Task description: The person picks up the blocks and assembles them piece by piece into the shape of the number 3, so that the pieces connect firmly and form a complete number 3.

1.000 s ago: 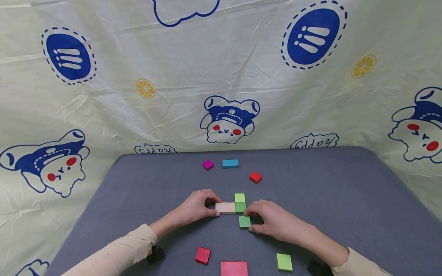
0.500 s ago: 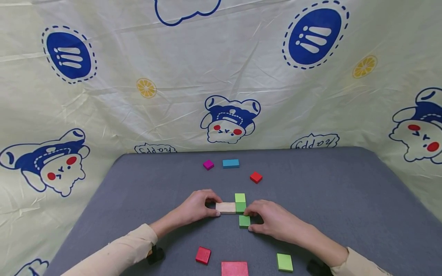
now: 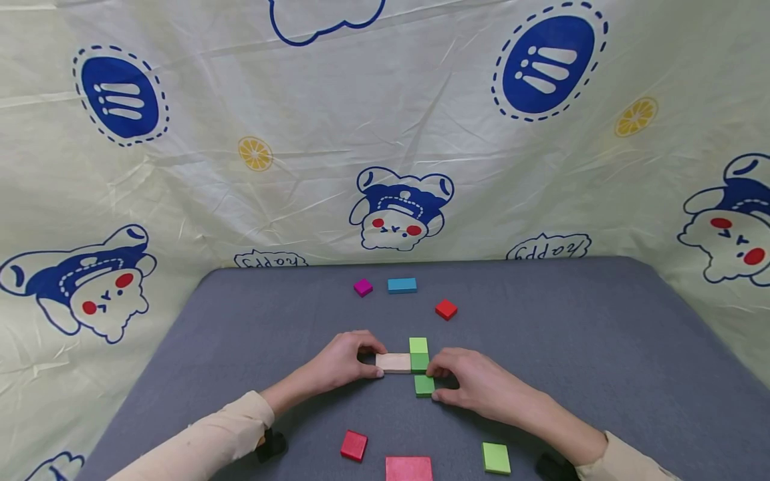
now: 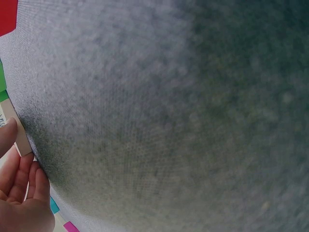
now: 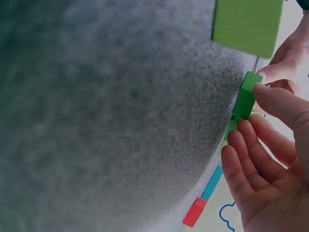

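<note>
On a gray table [image 3: 271, 321], a person's left hand [image 3: 344, 361] pinches a plank [image 3: 394, 363], apparently steadying it against a green block [image 3: 419, 363]; the right hand [image 3: 478, 384] pinches a second green block [image 3: 424, 386] just beside, likely for fine control.

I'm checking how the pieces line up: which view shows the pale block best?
The head view: there the pale block shows nearly its full top, gripped at one end by the left hand. The left wrist view shows a cut-off part, partly covered by that hand; in the right wrist view I can't make it out.
</note>
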`<act>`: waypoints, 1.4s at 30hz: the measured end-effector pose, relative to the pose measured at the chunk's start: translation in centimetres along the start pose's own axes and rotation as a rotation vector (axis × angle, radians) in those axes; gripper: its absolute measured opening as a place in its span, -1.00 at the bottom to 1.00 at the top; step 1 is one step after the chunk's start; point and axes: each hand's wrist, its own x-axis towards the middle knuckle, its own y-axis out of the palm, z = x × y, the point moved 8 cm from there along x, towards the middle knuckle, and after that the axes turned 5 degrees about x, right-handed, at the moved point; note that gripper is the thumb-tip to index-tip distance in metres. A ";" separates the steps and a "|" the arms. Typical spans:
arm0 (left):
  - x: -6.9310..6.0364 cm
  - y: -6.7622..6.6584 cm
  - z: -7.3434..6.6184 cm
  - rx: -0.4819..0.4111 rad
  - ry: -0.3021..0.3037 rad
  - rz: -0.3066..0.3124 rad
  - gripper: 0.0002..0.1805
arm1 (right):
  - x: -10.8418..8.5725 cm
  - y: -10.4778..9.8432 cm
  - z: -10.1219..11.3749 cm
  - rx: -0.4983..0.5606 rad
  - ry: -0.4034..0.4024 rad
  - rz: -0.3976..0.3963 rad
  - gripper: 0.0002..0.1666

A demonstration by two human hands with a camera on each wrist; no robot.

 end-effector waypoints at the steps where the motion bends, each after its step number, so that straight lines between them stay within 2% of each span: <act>1: 0.0 0.0 0.0 0.001 0.000 0.000 -0.73 | 0.0 0.0 0.1 0.000 -0.007 -0.003 -0.70; 9: 0.0 0.0 0.0 -0.002 0.011 -0.009 -0.74 | 0.3 0.1 0.2 -0.013 -0.024 -0.021 -0.73; 20: 0.0 0.0 0.0 0.005 0.014 -0.011 -0.74 | 0.5 0.1 0.2 -0.021 0.008 -0.019 -0.71; 30: 0.0 0.0 0.0 0.002 0.012 -0.010 -0.74 | 0.7 0.0 0.5 -0.025 -0.015 -0.035 -0.72; 42: 0.0 0.0 0.1 0.006 0.014 -0.001 -0.73 | 0.7 -0.1 0.4 -0.018 -0.004 -0.043 -0.71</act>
